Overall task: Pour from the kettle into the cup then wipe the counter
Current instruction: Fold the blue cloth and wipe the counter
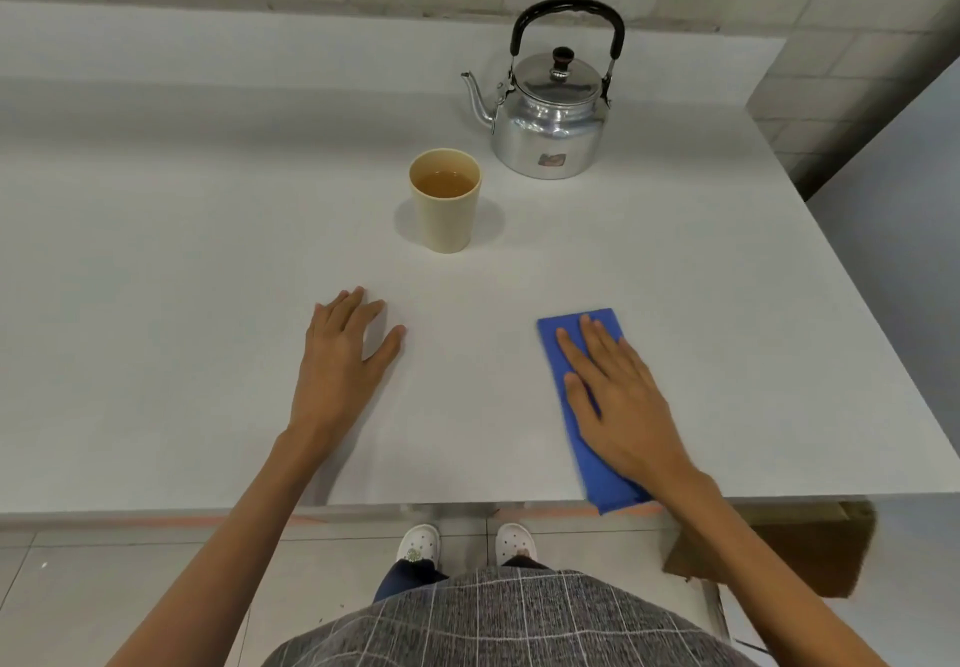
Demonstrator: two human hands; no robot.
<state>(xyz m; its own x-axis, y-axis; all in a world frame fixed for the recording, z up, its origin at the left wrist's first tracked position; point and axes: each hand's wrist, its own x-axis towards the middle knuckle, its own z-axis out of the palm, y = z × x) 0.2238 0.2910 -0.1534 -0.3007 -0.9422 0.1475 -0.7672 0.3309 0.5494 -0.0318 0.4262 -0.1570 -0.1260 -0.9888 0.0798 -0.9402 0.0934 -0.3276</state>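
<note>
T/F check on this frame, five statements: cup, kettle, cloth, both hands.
1. The cup holds amber liquid. True.
2. The kettle lies on its side. False: it stands upright, lid on, spout toward the left.
3. The right hand rests flat on the blue cloth. True.
4. The left hand grips the cup. False: it lies open on the counter, apart from the cup.
5. The cloth lies beside the kettle. False: it lies at the counter's near edge.
</note>
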